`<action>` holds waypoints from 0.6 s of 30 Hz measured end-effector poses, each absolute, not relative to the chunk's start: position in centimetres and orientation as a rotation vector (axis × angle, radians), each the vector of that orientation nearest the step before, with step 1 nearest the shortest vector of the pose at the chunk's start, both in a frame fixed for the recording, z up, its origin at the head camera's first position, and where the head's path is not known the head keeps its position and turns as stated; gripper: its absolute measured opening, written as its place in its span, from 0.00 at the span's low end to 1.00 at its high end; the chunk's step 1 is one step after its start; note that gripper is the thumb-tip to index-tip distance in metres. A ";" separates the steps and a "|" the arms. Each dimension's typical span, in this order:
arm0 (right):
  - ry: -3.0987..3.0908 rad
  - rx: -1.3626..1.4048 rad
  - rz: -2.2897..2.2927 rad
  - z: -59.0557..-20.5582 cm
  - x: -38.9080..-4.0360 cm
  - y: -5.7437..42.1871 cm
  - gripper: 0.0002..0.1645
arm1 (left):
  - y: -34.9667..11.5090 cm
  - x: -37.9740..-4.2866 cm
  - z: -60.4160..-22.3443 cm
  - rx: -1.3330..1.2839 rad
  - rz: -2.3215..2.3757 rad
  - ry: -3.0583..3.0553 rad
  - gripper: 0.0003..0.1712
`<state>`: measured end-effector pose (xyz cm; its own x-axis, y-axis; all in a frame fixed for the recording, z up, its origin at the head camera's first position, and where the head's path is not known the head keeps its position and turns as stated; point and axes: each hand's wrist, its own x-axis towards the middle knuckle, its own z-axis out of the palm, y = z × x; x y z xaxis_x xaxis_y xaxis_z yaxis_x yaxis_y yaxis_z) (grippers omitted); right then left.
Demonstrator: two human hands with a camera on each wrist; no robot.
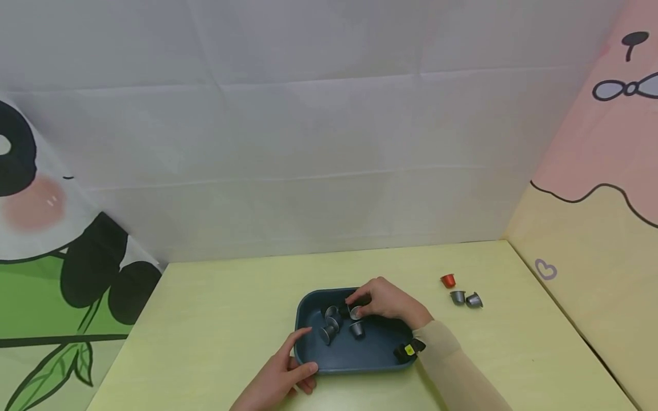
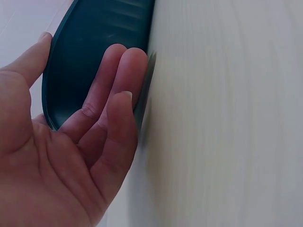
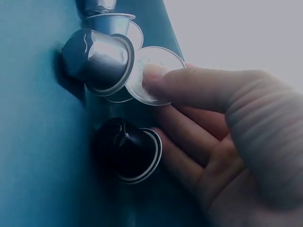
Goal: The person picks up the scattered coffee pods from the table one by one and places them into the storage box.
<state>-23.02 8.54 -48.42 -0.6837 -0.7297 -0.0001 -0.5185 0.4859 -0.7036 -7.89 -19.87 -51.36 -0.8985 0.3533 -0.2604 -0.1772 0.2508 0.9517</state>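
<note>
A dark blue-green tray [image 1: 360,365] lies on the table with several coffee capsules in it, silver-grey ones and a black one [image 3: 125,149]. My right hand [image 1: 388,299] reaches into the tray over its far rim area and pinches a silver capsule [image 3: 154,75], the thumb pressed on its pale lid. Right beside that lid a grey capsule [image 3: 97,61] lies on its side. At the tray's near left corner my left hand [image 1: 280,374] holds the rim, index finger over the left side and thumb at the near edge; its other fingers curl low beside the tray wall.
On the table to the right of the tray lie a red capsule [image 1: 448,280] and two grey capsules, one [image 1: 457,297] next to the other [image 1: 474,300]. A dark band with a yellow mark [image 1: 409,349] sits at the right wrist. A white wall backs the pale yellow table [image 1: 231,302].
</note>
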 end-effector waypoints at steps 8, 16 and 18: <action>2.416 -1.033 -1.051 -48.6 -23.0 8.5 0.19 | -19.9 -7.9 -51.2 0.164 1.652 2.141 0.41; 2.342 -1.011 -1.153 -48.6 -23.0 8.6 0.18 | -19.9 -8.0 -51.0 0.180 1.621 2.159 0.40; 2.304 -0.993 -1.199 -48.6 -23.0 8.7 0.18 | -19.9 -7.9 -51.0 0.183 1.619 2.161 0.40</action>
<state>-23.03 8.70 -48.63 -0.6885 -0.7252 0.0053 -0.4205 0.3933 -0.8176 -7.92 -19.86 -50.97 -0.8979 0.3556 -0.2596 -0.1492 0.3090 0.9393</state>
